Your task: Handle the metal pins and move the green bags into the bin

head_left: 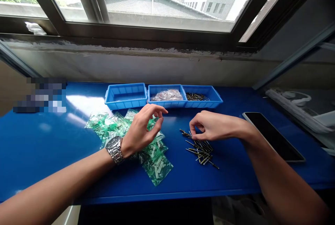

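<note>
My left hand [143, 129], with a steel wristwatch [114, 149] on its wrist, hovers above green zip bags [158, 169] that hold small pale plastic pieces. Its thumb and fingers are curved and apart, with nothing between them. On the right, a loose pile of thin metal blind rivets [202, 151] lies on the blue table. My right hand [206, 125] reaches down to the upper edge of this pile. Its thumb and forefinger are pinched at a rivet [190, 134], whose end shows beside the fingertips.
Three blue bins line the back: the left bin [125, 105] without visible contents, the middle bin [167, 104] with clear bags, the right bin [204, 104] with dark rivets. A phone [273, 136] lies by my right forearm. Behind stands a window [162, 29].
</note>
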The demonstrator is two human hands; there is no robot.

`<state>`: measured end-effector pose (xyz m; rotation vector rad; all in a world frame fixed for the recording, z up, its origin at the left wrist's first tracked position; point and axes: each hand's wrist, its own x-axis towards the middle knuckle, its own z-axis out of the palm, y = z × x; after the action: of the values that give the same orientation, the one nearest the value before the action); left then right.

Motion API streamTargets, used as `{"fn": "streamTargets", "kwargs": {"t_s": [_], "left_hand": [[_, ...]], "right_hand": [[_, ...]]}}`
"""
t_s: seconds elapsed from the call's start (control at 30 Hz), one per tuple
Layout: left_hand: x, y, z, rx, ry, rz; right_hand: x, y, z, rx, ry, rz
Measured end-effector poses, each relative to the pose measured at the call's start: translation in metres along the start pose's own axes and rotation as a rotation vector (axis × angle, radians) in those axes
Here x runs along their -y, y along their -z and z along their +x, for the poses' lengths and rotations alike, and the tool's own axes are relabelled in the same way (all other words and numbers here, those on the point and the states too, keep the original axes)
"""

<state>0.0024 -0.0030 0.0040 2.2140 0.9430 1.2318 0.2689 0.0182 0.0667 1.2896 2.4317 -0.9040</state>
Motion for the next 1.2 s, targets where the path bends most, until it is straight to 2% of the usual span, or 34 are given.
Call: {"fn": "streamTargets", "kwargs": {"t_s": [0.2,0.47,0.67,0.9,1.2], "left_hand": [[0.000,0.000,0.000,0.009,0.000,0.007],[0.001,0.000,0.000,0.070,0.002,0.041],[0.002,0.000,0.001,0.107,-0.029,0.043],[0.001,0.001,0.002,0.089,-0.049,0.034],[0.003,0.000,0.001,0.075,-0.037,0.054]], "right_hand": [[-0.004,-0.002,0.002,-0.136,0.055,0.006],[0.013,-0.018,0.020,-0.499,0.237,0.086],[0.023,-0.033,0.029,-0.580,0.310,0.068],[0.023,-0.039,0.033,-0.673,0.327,0.062],[0.032,-0.048,0.036,-0.950,0.429,0.054]]}}
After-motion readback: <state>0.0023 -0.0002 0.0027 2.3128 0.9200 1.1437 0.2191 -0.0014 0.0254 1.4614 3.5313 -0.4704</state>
